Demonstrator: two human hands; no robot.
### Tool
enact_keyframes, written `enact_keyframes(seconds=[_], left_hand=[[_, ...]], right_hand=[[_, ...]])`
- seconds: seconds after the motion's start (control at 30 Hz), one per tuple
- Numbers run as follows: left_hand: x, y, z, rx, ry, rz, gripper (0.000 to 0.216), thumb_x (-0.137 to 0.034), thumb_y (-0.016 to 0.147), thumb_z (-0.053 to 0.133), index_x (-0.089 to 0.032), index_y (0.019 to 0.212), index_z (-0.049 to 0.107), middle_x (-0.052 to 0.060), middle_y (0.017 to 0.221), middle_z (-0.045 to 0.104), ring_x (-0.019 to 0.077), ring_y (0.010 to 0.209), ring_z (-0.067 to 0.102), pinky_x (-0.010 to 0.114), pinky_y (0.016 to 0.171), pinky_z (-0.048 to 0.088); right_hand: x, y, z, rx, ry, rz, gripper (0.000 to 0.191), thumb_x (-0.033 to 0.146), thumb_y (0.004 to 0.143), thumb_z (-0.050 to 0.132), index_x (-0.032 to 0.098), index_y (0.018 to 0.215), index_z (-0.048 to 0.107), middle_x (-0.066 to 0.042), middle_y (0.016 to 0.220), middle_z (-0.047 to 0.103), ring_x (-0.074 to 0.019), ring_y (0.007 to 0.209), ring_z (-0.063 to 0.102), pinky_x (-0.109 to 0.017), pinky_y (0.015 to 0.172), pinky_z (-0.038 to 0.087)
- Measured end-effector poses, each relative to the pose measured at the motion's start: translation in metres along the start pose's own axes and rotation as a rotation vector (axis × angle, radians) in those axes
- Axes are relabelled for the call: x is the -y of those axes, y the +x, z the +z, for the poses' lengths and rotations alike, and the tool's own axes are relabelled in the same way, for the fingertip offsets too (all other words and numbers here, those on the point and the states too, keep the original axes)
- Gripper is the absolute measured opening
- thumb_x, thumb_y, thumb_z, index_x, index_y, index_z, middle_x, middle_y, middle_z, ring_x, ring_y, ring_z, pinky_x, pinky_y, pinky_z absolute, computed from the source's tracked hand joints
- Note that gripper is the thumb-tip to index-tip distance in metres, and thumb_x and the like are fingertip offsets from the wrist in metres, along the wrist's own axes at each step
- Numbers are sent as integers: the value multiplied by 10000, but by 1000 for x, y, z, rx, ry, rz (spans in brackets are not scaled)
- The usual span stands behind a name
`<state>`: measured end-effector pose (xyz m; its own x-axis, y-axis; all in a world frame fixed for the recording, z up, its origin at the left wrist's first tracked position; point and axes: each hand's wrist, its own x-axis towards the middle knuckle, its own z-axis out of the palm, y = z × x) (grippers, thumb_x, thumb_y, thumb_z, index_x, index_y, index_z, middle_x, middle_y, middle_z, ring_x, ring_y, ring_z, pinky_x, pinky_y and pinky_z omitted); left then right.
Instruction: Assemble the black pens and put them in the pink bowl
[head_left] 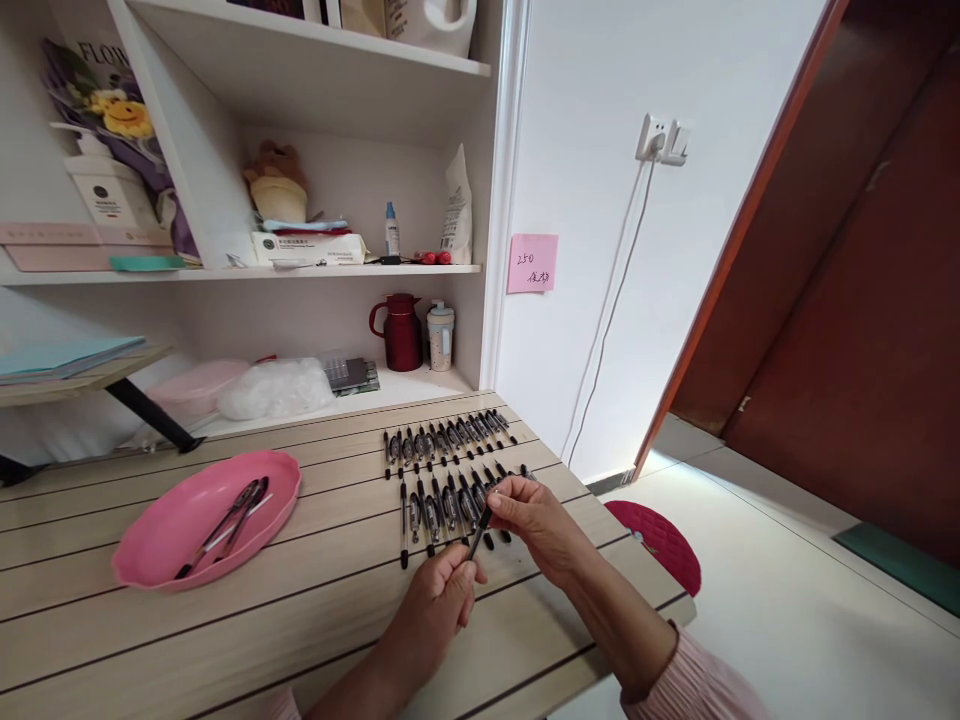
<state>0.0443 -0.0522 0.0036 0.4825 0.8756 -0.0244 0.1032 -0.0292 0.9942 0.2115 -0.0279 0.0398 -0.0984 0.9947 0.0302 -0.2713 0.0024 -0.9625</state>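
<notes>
The person's left hand (444, 592) is closed around the lower end of a dark pen (481, 528), while the right hand (531, 518) pinches its upper end between thumb and fingers. The pen slants between the two hands, above the wooden table (337, 610). Just beyond the left hand lies a near row of pens (450, 505), partly covered by the right hand; past it, farther from both hands, runs a second row (451, 438). Well to the left of the left hand, a pink dish (169, 520) holds a few loose pens (234, 520).
</notes>
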Motion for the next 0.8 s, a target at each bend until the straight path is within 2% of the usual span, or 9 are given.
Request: enact_keyframes(seconds=[0.1, 0.17, 0.23, 0.3, 0.37, 0.53, 0.67, 0.73, 0.8], left_hand=[[-1, 1, 0, -24, -11, -22, 235, -380, 832, 397, -169, 764, 475, -83, 449, 340, 71, 431, 268, 209, 455, 212], [-2, 1, 0, -33, -20, -39, 232, -383, 827, 401, -170, 772, 472, -83, 450, 340, 72, 429, 263, 209, 452, 207], [-3, 1, -1, -33, -27, -46, 231, -385, 827, 400, -171, 773, 468, -82, 452, 344, 72, 432, 266, 208, 452, 208], [-3, 1, -1, -31, -30, -49, 236, -387, 831, 393, -172, 768, 466, -79, 460, 351, 71, 441, 269, 207, 454, 207], [-3, 1, -1, -28, -29, -58, 238, -385, 835, 387, -171, 771, 469, -76, 469, 354, 70, 451, 269, 206, 456, 204], [1, 2, -2, -32, -18, -67, 238, -377, 839, 382, -169, 771, 477, -78, 466, 352, 69, 454, 258, 207, 460, 203], [2, 3, -2, -34, -4, -53, 238, -378, 836, 382, -170, 772, 480, -78, 452, 352, 73, 442, 269, 213, 461, 207], [0, 3, -1, -30, 7, -61, 234, -380, 829, 392, -171, 771, 480, -79, 445, 354, 75, 434, 275, 215, 459, 209], [-2, 2, -2, -27, 17, -69, 239, -388, 825, 396, -171, 776, 482, -77, 447, 361, 77, 435, 287, 214, 459, 211]], right_hand=[[10, 13, -17, -22, -227, -41, 282, 432, 689, 622, 190, 834, 600, -23, 756, 625, -141, 666, 559, -280, 617, 412], [17, 26, -36, -222, -525, -121, 261, 421, 761, 519, 188, 847, 598, -41, 779, 628, -157, 691, 566, -287, 617, 405], [19, 40, -55, -410, -929, -90, 215, 375, 740, 534, 178, 783, 608, -57, 757, 632, -182, 698, 564, -295, 606, 383], [15, 52, -70, -456, -1206, -13, 182, 335, 700, 567, 177, 776, 617, -75, 789, 640, -209, 745, 571, -296, 607, 371], [7, 60, -78, -455, -1326, 34, 188, 282, 657, 594, 175, 810, 621, -91, 833, 644, -232, 793, 574, -296, 617, 367], [-5, 66, -86, -469, -1268, 60, 237, 149, 605, 571, 145, 837, 617, -128, 875, 636, -265, 838, 568, -310, 634, 368], [4, 60, -85, -428, -1137, 58, 135, 200, 685, 509, 150, 768, 603, -79, 738, 624, -201, 720, 576, -279, 587, 384], [9, 52, -76, -359, -893, 17, 161, 253, 740, 477, 159, 815, 584, -40, 682, 596, -153, 638, 564, -252, 546, 389], [14, 41, -62, -257, -450, -60, 223, 301, 736, 527, 170, 915, 552, -11, 675, 565, -124, 593, 543, -236, 516, 384]])
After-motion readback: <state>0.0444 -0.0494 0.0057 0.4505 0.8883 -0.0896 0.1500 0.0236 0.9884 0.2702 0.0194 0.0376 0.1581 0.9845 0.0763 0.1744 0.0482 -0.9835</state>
